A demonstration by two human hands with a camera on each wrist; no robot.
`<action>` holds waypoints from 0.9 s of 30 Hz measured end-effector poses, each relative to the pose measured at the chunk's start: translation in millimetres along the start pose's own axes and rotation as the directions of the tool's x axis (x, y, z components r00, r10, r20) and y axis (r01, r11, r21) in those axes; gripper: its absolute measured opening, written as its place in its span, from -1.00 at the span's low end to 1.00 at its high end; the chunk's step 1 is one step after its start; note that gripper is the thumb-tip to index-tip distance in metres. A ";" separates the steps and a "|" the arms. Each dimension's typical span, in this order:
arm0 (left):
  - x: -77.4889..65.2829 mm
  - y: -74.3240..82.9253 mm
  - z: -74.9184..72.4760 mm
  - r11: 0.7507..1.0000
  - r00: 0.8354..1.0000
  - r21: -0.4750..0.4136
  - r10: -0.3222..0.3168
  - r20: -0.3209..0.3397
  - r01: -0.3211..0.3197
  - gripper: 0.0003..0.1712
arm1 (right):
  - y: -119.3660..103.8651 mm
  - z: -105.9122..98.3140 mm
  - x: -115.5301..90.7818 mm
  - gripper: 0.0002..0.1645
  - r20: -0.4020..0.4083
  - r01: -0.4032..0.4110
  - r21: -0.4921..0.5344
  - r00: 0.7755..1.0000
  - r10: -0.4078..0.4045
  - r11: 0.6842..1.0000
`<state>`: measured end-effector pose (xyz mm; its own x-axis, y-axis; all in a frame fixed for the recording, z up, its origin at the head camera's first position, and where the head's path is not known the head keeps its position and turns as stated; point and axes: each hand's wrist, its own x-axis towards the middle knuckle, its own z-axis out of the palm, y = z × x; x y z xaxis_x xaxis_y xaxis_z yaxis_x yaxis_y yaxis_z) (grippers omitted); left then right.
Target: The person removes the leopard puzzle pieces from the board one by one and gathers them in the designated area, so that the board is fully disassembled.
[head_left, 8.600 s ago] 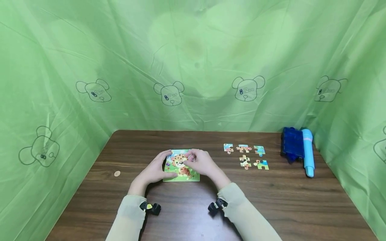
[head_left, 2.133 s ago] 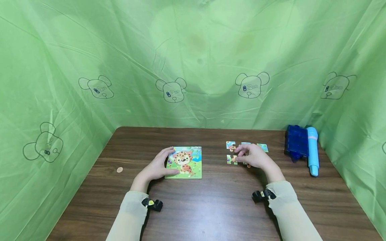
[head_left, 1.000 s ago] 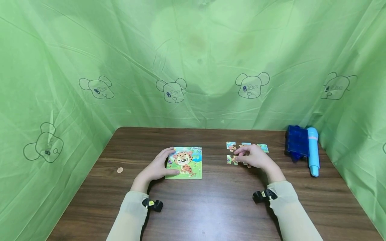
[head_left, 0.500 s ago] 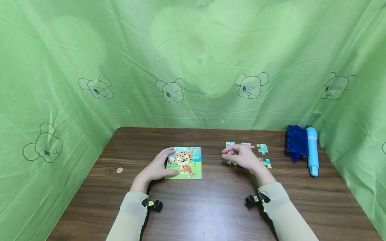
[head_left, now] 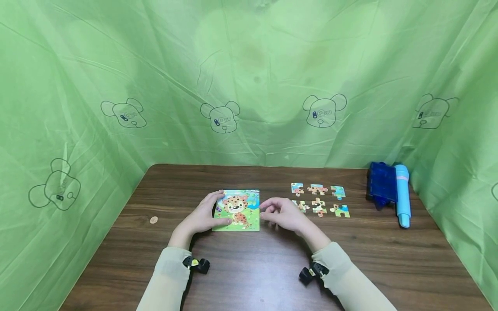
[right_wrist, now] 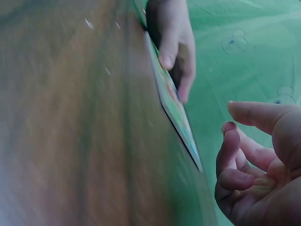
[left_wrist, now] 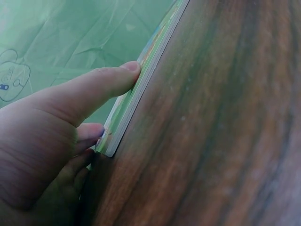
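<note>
A square jigsaw puzzle point(head_left: 247, 216) with a spotted leopard cub lies flat on the table in the head view, its picture filled in. My left hand point(head_left: 200, 216) holds its left side, thumb on the picture and fingers at the edge; the left wrist view shows the thumb point(left_wrist: 103, 84) pressing on the board. My right hand point(head_left: 285, 214) hovers beside the puzzle's right edge, fingers loosely bent, nothing between them; in the right wrist view the thumb and fingers point(right_wrist: 230, 150) are apart. Several loose puzzle pieces point(head_left: 319, 207) lie in two rows to the right.
At the table's point(head_left: 249, 276) back right lie a dark blue box point(head_left: 381, 183) and a light blue microphone-shaped toy point(head_left: 403, 196) side by side. A small round beige disc point(head_left: 154, 220) is on the left. Green curtain point(head_left: 249, 86) encloses the back and sides.
My right hand has moved left from the loose pieces to the puzzle's right edge. Compared with the oldest frame, one more loose piece lies in the lower row. My left hand stays put.
</note>
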<state>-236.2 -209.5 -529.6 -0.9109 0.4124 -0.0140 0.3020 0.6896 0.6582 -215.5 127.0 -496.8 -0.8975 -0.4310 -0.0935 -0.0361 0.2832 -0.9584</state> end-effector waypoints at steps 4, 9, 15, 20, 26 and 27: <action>0.0 -2.5 1.0 1.000 1.000 -0.005 -0.010 0.001 0.010 0.22 | 1.3 12.9 2.2 -0.53 0.015 -0.004 -0.017 1.000 0.004 1.000; -1.1 -1.2 0.1 1.000 1.000 -0.015 -0.005 -0.004 0.005 0.22 | 6.7 23.0 6.5 -0.46 0.018 0.000 -0.069 1.000 0.002 0.998; -1.5 1.4 -0.3 1.000 1.000 -0.026 -0.009 -0.001 0.009 0.21 | 4.5 28.1 8.1 -0.36 0.027 0.000 -0.102 1.000 0.003 0.995; -0.8 1.2 0.2 1.000 1.000 -0.028 -0.012 0.003 0.012 0.20 | 6.8 28.2 9.1 -0.33 0.032 -0.008 -0.111 0.999 0.012 0.994; -0.1 1.0 0.3 0.999 1.000 -0.032 -0.016 0.005 0.016 0.20 | 7.4 24.4 8.5 -0.36 0.039 -0.022 -0.112 0.999 0.026 0.993; -0.2 1.0 0.3 0.999 1.000 -0.032 -0.017 0.005 0.017 0.19 | 7.2 24.0 8.3 -0.36 0.039 -0.023 -0.112 0.999 0.028 0.993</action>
<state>-235.6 -208.7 -529.2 -0.9146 0.4034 -0.0289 0.2772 0.6773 0.6815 -212.6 104.9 -510.9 -0.8805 -0.4557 -0.1306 -0.0641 0.3876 -0.9196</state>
